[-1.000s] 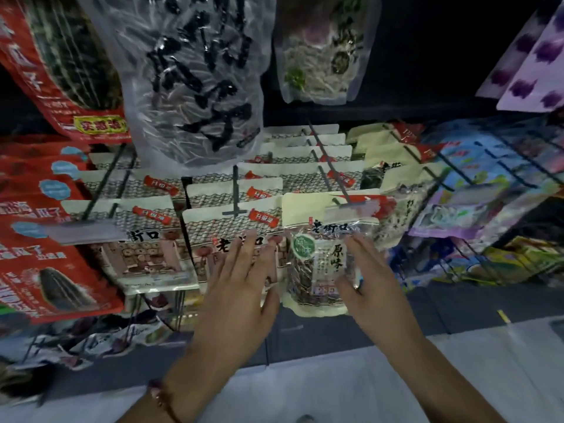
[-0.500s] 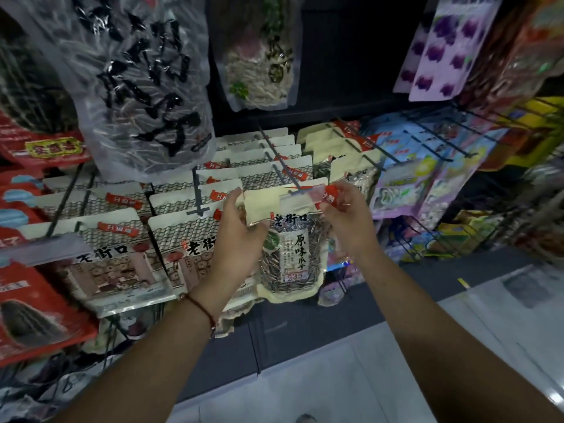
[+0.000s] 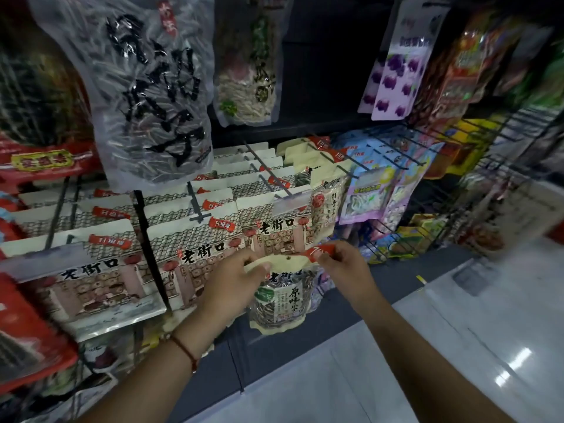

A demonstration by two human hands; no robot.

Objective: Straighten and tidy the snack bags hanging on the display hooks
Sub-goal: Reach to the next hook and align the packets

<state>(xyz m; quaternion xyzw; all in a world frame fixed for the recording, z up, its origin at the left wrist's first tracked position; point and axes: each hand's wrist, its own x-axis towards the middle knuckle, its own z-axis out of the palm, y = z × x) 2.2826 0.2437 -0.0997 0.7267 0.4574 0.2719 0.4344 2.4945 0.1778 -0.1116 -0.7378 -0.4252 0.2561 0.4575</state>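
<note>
Hands nearest the camera, both raised to one small seed bag (image 3: 282, 296). Left hand (image 3: 232, 280) pinches the bag's top left corner, thumb over the cream header, fingers curled behind. Right hand (image 3: 343, 268) pinches the top right corner by the red tab, fingers bent round it. Bag hangs between the two hands, upright, face forward, its punched hole showing just between the fingertips. Bag appears off any hook, held free in front of the display.

Step in hand, as judged: rehanging a stray bag. Next move calls for lifting it up and away from the hands and threading the hole onto a hook tip; the hook (image 3: 274, 186) just above and beyond the hands carries a different, roof-pattern bag row (image 3: 268, 230), while matching cream bags (image 3: 328, 203) hang beyond the right hand, so that peg looks the likelier target.

Farther off, above the left hand, a large clear seed bag (image 3: 146, 96); past the right hand, blue and purple packets (image 3: 393, 71) on wire hooks.
</note>
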